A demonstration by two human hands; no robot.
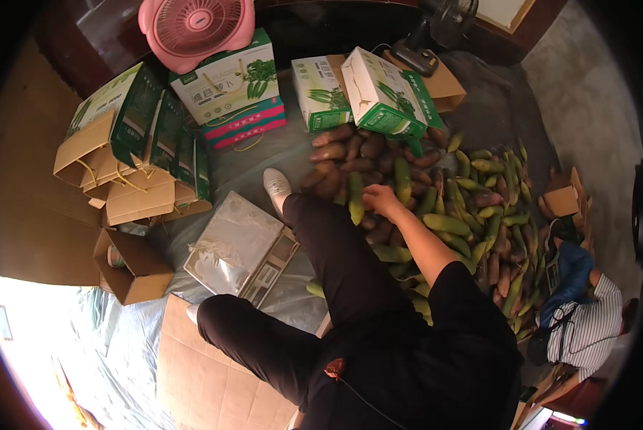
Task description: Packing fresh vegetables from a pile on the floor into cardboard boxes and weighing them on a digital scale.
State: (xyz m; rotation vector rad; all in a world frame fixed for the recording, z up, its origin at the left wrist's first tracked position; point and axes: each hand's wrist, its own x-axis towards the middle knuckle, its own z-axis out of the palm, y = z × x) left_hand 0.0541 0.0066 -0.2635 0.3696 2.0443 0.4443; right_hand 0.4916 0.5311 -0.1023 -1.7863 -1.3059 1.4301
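My right hand reaches over a heap of root vegetables, its fingertips beside or against a long green radish. Its fingers are bent and partly hidden, so I cannot make out a grip. Just past the hand another green radish lies among reddish-brown roots. More green radishes spread to the right of my forearm. My left hand is out of view. Left of my legs sits a flat scale with a wrinkled clear film on its plate.
Open green-and-white cartons stand at the left, near a small brown box. A pink fan rests on a carton. More cartons edge the heap's far side. Cardboard lies below. At right, a person in a striped shirt sits.
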